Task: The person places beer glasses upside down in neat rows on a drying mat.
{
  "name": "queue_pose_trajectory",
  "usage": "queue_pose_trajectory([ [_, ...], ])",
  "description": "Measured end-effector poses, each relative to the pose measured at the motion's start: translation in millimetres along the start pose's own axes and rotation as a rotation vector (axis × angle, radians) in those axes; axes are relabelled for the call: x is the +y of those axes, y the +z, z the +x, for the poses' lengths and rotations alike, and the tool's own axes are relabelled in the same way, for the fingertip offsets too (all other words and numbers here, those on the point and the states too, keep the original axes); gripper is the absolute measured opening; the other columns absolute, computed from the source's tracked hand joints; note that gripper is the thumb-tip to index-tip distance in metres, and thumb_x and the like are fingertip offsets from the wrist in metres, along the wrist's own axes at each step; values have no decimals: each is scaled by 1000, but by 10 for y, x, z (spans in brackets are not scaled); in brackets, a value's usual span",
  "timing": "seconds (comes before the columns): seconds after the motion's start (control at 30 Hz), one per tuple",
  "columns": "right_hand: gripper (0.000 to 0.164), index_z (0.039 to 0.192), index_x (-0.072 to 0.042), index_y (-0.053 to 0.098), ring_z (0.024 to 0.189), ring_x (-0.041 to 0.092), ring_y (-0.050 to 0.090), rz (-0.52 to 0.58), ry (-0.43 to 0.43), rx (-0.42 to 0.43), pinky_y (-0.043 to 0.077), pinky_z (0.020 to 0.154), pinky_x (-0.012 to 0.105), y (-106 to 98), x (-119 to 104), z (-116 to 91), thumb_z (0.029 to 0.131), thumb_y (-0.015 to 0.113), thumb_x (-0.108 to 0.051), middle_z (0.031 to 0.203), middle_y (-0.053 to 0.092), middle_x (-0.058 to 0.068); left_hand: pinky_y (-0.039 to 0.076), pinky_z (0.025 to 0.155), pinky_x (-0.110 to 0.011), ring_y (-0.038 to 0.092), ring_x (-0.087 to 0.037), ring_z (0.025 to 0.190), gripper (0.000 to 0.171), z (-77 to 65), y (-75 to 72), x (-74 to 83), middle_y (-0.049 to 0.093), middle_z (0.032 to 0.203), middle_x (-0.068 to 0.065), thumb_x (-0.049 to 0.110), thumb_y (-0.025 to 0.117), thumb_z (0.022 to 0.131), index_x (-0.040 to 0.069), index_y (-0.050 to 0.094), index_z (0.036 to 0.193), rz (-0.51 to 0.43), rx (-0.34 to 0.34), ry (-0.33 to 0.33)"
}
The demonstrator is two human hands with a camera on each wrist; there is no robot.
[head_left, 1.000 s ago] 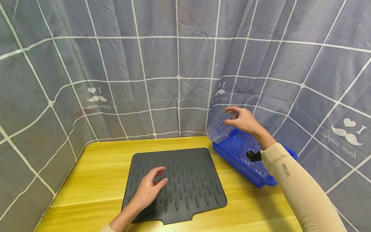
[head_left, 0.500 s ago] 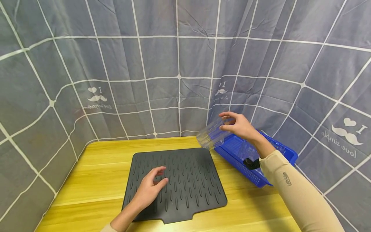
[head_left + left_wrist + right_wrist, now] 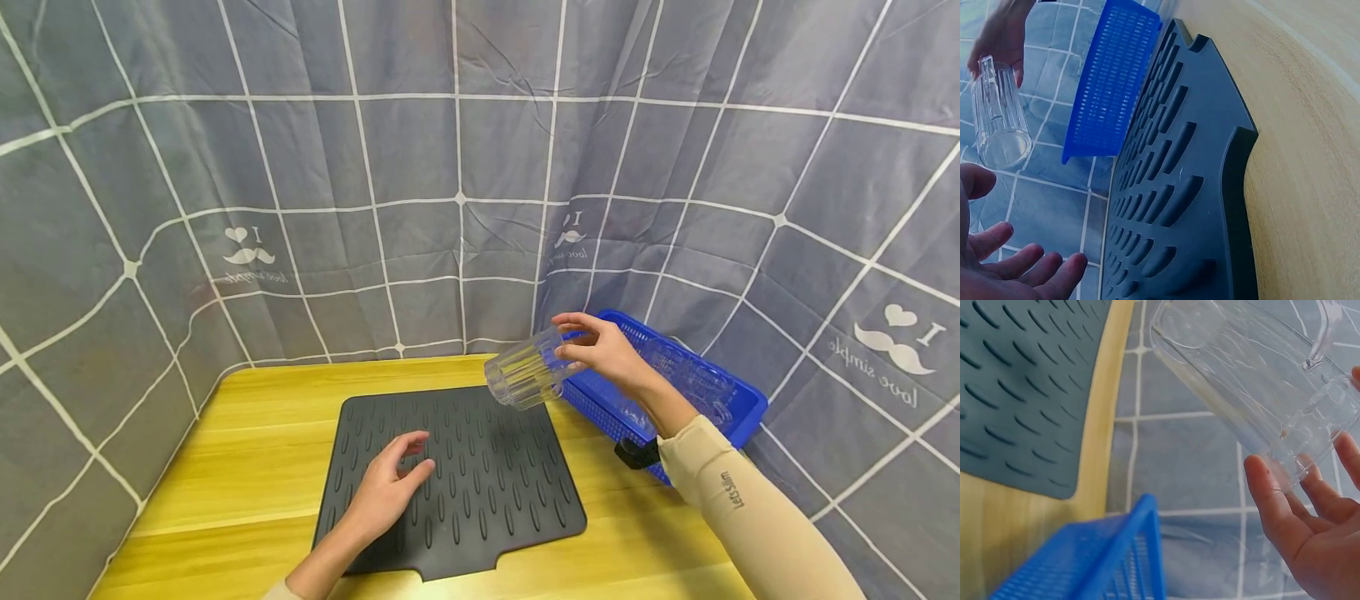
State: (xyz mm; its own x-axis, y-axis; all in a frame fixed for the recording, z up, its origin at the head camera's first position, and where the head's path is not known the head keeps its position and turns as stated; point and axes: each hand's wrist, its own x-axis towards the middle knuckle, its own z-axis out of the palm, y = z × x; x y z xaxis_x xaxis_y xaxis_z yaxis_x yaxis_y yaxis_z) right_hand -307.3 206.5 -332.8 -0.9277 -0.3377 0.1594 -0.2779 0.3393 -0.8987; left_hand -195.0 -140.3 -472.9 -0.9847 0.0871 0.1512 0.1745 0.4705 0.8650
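My right hand [image 3: 603, 354] grips a clear ribbed mug [image 3: 521, 373] by one end, thumb and fingers round it. Tilted, the mug hangs in the air over the back right corner of the dark drying mat [image 3: 457, 475]. The right wrist view shows a clear handle on the side of the mug [image 3: 1235, 381]. Over the left part of the mat, my left hand [image 3: 386, 487] hovers with relaxed fingers and holds nothing. In the left wrist view its fingers [image 3: 1019, 259] are spread loosely.
A blue perforated basket [image 3: 738, 408] with several clear glass-like things in it stands right of the mat, partly behind my right arm. Both mat and basket are on a yellow wooden table [image 3: 247, 450]. A grey checked curtain [image 3: 412, 250] encloses the back and sides.
My right hand has carried the mug left and down, from above the basket to above the mat's back corner. The basket has shifted or turned slightly. My left hand stays put.
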Motion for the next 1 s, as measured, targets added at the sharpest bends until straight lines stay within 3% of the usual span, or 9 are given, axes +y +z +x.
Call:
queue_pose_trajectory([
  [0.3, 54, 143, -9, 53, 105, 18, 66, 92, 8, -11, 59, 81, 38, 198, 171, -93, 92, 70, -12, 145, 49, 23, 53, 98, -45, 57, -25, 128, 45, -8, 24, -3, 58, 140, -1, 33, 68, 97, 21, 56, 139, -4, 3, -3],
  [0.6, 54, 143, -14, 54, 119, 29, 60, 131, 49, 3, 58, 85, 41, 392, 307, -138, 92, 71, -17, 147, 49, 18, 53, 99, -45, 56, -25, 129, 49, 10, 35, -10, 57, 141, -2, 39, 67, 97, 21, 54, 141, -38, 9, 14],
  [0.8, 55, 143, -5, 51, 107, 24, 61, 295, 60, 6, 61, 78, 39, 582, 430, -161, 91, 68, -8, 144, 47, 22, 51, 101, -49, 55, -26, 131, 56, 37, 54, -21, 56, 142, -4, 44, 65, 97, 20, 49, 145, -69, 1, 14],
  [1.0, 54, 143, -5, 51, 103, 20, 62, 328, 76, 2, 61, 79, 36, 731, 521, -164, 92, 67, -8, 143, 49, 23, 49, 102, -51, 55, -28, 131, 59, 48, 35, 26, 54, 145, -5, 41, 67, 97, 20, 46, 147, -103, 5, 7],
])
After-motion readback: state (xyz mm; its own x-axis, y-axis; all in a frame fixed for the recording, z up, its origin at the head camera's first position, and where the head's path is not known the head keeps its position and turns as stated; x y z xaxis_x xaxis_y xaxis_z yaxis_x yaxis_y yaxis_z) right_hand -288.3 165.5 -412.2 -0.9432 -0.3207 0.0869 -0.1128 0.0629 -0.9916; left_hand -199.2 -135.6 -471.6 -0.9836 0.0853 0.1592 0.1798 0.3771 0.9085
